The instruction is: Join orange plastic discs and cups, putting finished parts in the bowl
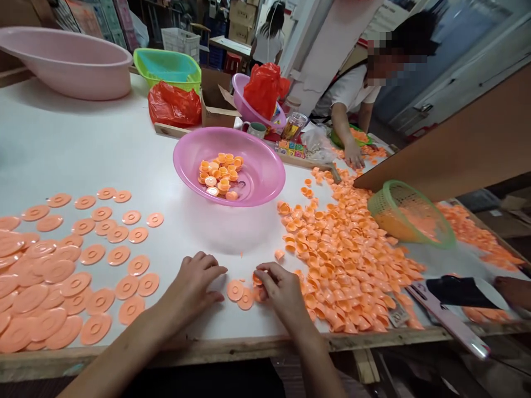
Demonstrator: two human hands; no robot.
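My left hand (192,283) hovers over the white table, thumb and fingers apart with nothing between them. Just right of it lie a few flat orange discs (235,290) with a ring in the middle. My right hand (281,287) pinches a small orange cup-shaped piece (258,279) close above these discs; the fingers partly hide it. Beyond both hands stands a pink basin (265,190) holding several orange cup pieces (222,171). To the right spreads a heap of loose orange cup pieces (352,260), and one single piece (279,254) lies near my right fingertips.
Many flat orange discs (50,276) cover the left side. A green basket (385,204) lies tipped on the right, near a brown board (452,143) and a pink phone-like object (448,323). A co-worker's hand (354,155) reaches into the far pieces. A large pink tub (83,66) stands back left.
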